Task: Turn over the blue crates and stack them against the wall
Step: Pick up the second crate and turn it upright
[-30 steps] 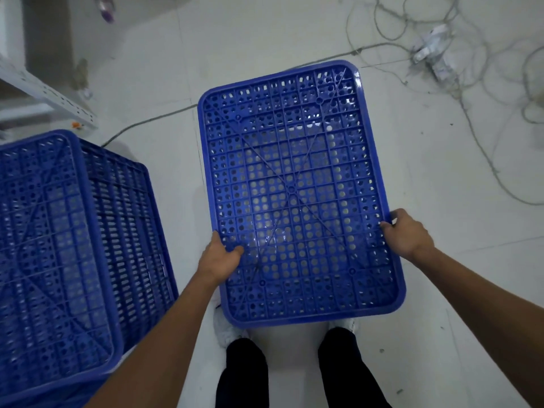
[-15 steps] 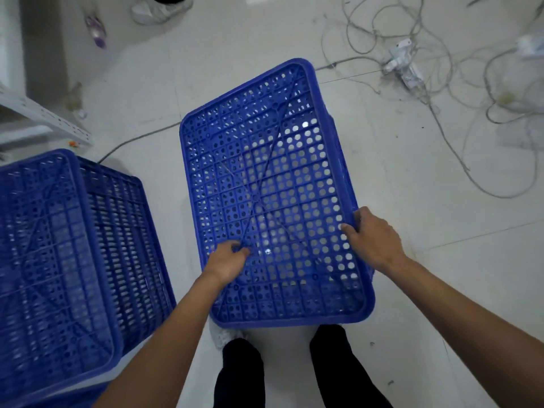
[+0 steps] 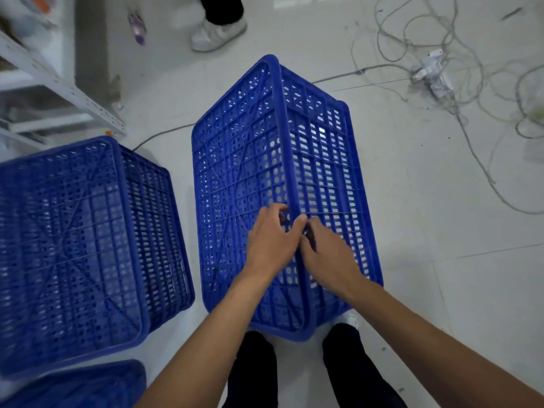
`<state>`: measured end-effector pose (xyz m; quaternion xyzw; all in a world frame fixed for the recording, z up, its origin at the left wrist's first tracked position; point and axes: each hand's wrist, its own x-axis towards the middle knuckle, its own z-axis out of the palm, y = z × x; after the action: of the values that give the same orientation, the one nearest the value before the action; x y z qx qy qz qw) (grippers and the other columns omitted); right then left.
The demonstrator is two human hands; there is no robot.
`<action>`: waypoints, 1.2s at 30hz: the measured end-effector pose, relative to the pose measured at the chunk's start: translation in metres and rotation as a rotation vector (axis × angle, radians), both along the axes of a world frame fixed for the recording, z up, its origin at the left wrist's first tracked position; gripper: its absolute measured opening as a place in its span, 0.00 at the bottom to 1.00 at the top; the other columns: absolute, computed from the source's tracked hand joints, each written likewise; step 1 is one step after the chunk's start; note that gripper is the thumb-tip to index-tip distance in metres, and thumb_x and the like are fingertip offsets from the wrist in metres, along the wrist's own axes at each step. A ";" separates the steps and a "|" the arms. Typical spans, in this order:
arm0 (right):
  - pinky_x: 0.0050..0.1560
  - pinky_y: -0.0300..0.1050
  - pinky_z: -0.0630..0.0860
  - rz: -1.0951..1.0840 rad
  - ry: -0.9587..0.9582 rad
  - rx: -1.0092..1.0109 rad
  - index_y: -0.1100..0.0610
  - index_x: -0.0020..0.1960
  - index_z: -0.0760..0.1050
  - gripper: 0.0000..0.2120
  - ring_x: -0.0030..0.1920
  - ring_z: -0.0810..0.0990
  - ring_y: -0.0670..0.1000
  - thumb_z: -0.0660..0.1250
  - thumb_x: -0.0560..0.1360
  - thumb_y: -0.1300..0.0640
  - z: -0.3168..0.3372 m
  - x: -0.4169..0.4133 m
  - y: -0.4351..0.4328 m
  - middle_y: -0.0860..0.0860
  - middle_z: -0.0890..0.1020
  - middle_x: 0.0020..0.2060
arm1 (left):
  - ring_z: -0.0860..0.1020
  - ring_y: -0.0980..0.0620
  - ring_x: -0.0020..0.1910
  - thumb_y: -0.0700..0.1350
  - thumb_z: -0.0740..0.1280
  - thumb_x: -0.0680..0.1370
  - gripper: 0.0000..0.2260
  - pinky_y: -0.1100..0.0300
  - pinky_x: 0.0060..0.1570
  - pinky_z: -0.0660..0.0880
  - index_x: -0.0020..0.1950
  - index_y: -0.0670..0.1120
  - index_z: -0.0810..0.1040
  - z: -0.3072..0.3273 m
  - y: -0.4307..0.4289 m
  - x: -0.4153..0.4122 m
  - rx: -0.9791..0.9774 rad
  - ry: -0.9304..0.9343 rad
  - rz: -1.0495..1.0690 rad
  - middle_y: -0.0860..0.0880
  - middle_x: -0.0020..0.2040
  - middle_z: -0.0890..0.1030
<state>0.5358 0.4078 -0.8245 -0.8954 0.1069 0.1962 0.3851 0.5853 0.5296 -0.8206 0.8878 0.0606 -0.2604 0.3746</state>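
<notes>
White floor (image 3: 441,290): L hand (image 3: 270,240) & R hand (image 3: 326,254) grip tilted crate (image 3: 235,160).

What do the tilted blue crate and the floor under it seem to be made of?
Tilted blue crate: moulded plastic, slightly glossy; one-piece perforated grid with ribs and rounded rim. Floor: probably glazed tile, pale and shiny; thin joint lines, soft reflections.

No text, label, brand, number or sign can be read anywhere in this view.
</notes>
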 end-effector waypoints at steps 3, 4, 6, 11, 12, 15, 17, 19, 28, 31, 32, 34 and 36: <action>0.49 0.51 0.78 0.192 0.039 0.046 0.47 0.65 0.69 0.18 0.47 0.80 0.47 0.51 0.82 0.40 0.002 0.003 0.017 0.45 0.78 0.55 | 0.75 0.52 0.47 0.59 0.63 0.79 0.19 0.55 0.51 0.73 0.64 0.49 0.71 0.000 0.029 0.003 0.136 -0.069 0.059 0.51 0.56 0.74; 0.53 0.51 0.77 0.238 0.052 0.002 0.47 0.68 0.69 0.21 0.51 0.79 0.48 0.50 0.81 0.39 -0.002 0.005 0.018 0.45 0.77 0.59 | 0.75 0.52 0.46 0.58 0.63 0.79 0.18 0.55 0.48 0.73 0.63 0.49 0.71 -0.001 0.039 0.004 0.160 -0.078 0.081 0.51 0.55 0.74; 0.54 0.51 0.77 0.185 0.063 -0.073 0.50 0.70 0.68 0.23 0.54 0.79 0.49 0.52 0.81 0.39 -0.014 0.012 0.016 0.46 0.76 0.62 | 0.74 0.51 0.43 0.56 0.64 0.80 0.14 0.52 0.47 0.74 0.59 0.47 0.71 -0.004 0.064 0.004 0.208 -0.102 0.119 0.50 0.53 0.73; 0.51 0.48 0.74 -0.322 0.084 -0.134 0.55 0.66 0.68 0.19 0.51 0.78 0.51 0.59 0.81 0.45 -0.052 0.021 -0.008 0.52 0.75 0.62 | 0.73 0.48 0.44 0.50 0.66 0.80 0.15 0.48 0.49 0.74 0.62 0.44 0.70 -0.021 0.127 0.007 0.293 -0.104 0.245 0.46 0.56 0.73; 0.51 0.50 0.76 -0.366 0.109 -0.171 0.56 0.67 0.67 0.21 0.52 0.78 0.52 0.60 0.80 0.45 -0.057 0.019 -0.012 0.53 0.73 0.63 | 0.74 0.47 0.45 0.49 0.66 0.80 0.16 0.48 0.49 0.75 0.63 0.43 0.69 -0.025 0.137 0.009 0.287 -0.097 0.273 0.45 0.56 0.74; 0.54 0.52 0.77 -0.391 0.163 -0.218 0.57 0.72 0.64 0.30 0.57 0.78 0.54 0.65 0.78 0.41 -0.074 0.012 -0.005 0.55 0.70 0.66 | 0.76 0.45 0.49 0.49 0.67 0.80 0.17 0.46 0.52 0.77 0.64 0.43 0.70 -0.039 0.179 0.015 0.280 -0.082 0.315 0.45 0.54 0.76; 0.58 0.54 0.77 -0.409 0.288 -0.063 0.58 0.71 0.66 0.34 0.58 0.79 0.55 0.67 0.74 0.37 -0.084 0.010 0.007 0.55 0.74 0.65 | 0.77 0.43 0.49 0.50 0.67 0.80 0.15 0.47 0.50 0.77 0.62 0.43 0.71 -0.049 0.202 0.016 0.267 -0.056 0.324 0.46 0.51 0.76; 0.57 0.55 0.79 -0.499 0.461 0.247 0.55 0.64 0.73 0.33 0.53 0.83 0.55 0.68 0.70 0.32 -0.087 0.007 0.019 0.53 0.82 0.57 | 0.77 0.44 0.47 0.50 0.66 0.80 0.14 0.48 0.49 0.77 0.60 0.44 0.70 -0.057 0.216 0.017 0.275 -0.022 0.311 0.47 0.49 0.76; 0.56 0.60 0.79 -0.730 0.492 0.356 0.63 0.55 0.81 0.47 0.47 0.85 0.62 0.70 0.55 0.23 -0.096 0.013 0.028 0.58 0.87 0.44 | 0.76 0.46 0.44 0.47 0.63 0.82 0.10 0.52 0.43 0.73 0.59 0.43 0.70 -0.087 0.225 0.015 0.267 0.091 0.274 0.46 0.49 0.76; 0.54 0.61 0.80 -0.766 0.446 0.310 0.65 0.55 0.80 0.54 0.46 0.85 0.63 0.68 0.49 0.21 -0.093 0.013 0.015 0.58 0.87 0.42 | 0.77 0.46 0.45 0.48 0.63 0.82 0.08 0.52 0.43 0.74 0.56 0.46 0.69 -0.093 0.211 0.012 0.259 0.105 0.255 0.46 0.50 0.77; 0.53 0.61 0.80 -0.775 0.436 0.300 0.65 0.55 0.79 0.55 0.46 0.85 0.63 0.67 0.48 0.20 -0.091 0.012 0.008 0.59 0.86 0.42 | 0.77 0.46 0.45 0.47 0.63 0.82 0.07 0.52 0.44 0.74 0.55 0.47 0.68 -0.095 0.204 0.011 0.246 0.100 0.250 0.46 0.50 0.77; 0.52 0.61 0.81 -0.798 0.418 0.270 0.66 0.54 0.79 0.53 0.46 0.85 0.64 0.69 0.52 0.21 -0.090 0.009 -0.007 0.59 0.86 0.43 | 0.76 0.47 0.46 0.47 0.63 0.82 0.06 0.55 0.44 0.73 0.55 0.47 0.69 -0.099 0.188 0.008 0.202 0.081 0.252 0.46 0.51 0.77; 0.49 0.57 0.82 -0.821 0.395 0.253 0.64 0.50 0.81 0.40 0.43 0.86 0.61 0.71 0.62 0.27 -0.085 0.005 -0.023 0.57 0.86 0.40 | 0.77 0.47 0.46 0.47 0.63 0.82 0.07 0.55 0.45 0.73 0.57 0.46 0.70 -0.102 0.168 0.005 0.162 0.059 0.264 0.47 0.52 0.77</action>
<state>0.5412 0.3845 -0.9093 -0.6707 0.4986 0.2056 0.5092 0.5905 0.6978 -0.9224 0.8914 0.2086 -0.2293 0.3306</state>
